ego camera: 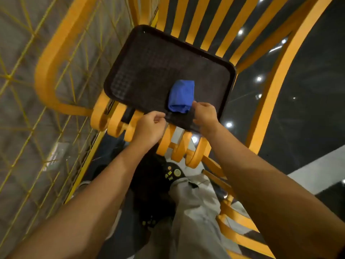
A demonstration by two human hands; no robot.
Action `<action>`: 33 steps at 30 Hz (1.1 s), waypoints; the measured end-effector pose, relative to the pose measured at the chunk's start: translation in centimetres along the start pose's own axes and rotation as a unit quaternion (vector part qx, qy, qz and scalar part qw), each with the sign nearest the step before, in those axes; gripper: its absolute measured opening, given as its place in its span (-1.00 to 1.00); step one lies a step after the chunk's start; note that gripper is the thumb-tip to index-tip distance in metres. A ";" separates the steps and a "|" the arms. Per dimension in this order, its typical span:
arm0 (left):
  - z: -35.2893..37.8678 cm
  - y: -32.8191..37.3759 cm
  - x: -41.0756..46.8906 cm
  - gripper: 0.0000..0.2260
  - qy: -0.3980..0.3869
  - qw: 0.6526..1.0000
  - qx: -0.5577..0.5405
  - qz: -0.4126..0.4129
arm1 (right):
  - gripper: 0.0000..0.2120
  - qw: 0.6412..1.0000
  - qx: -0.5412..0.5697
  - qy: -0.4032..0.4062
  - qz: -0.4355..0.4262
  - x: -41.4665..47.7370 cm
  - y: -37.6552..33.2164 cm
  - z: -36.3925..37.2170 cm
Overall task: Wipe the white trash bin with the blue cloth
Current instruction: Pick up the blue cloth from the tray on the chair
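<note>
1. Head view looks steeply down on a yellow slatted bench (205, 25). Its flat bars run away from the person, and their near ends curl over in rounded loops at the front edge. A broad yellow side rail sweeps along the bench's right edge, and another bends round its left edge.
2. Left of the bench stands a yellow wire panel (28, 90) with a grid of thin rods and pale sheeting behind it.
3. Right of the bench lies a dark glossy floor (308, 90) dotted with bright reflections of lamps.
4. A dark brown tray (149, 62) with a textured base and rounded corners rests on the bench slats. It is turned at an angle, and its near rim slightly overhangs the bench's front edge.
5. Grey trousers (196, 212) show below the front edge, between the two forearms.
6. The left hand (151, 128) sits at the middle of the tray's near rim, with its fingers curled and clasping that rim.
7. The right hand (205, 116) sits at the tray's near right corner, its fingers bent over the rim and grasping it. The thumb tip touches the cloth's nearest corner.
8. The blue cloth (182, 95) lies folded into a compact bundle inside the tray, close to the near rim and toward the right side. It sits just beside the right hand and a little apart from the left hand.
</note>
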State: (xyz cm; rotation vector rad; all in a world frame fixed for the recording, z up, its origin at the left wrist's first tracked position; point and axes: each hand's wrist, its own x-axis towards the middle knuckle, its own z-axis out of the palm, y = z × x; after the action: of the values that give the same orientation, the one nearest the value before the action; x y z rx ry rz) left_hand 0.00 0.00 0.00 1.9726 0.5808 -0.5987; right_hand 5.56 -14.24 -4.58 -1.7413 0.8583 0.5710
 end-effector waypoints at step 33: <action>-4.2 -5.9 -2.5 -0.74 0.107 0.919 -0.374 -0.058 | -0.61 0.933 0.049 -0.354 0.029 -7.6 0.6 6.6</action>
State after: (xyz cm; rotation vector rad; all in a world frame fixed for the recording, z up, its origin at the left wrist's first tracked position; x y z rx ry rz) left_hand -4.85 5.87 -0.61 1.2811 0.9084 -0.1735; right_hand 0.53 -6.00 -1.50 -1.2710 0.4108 1.0895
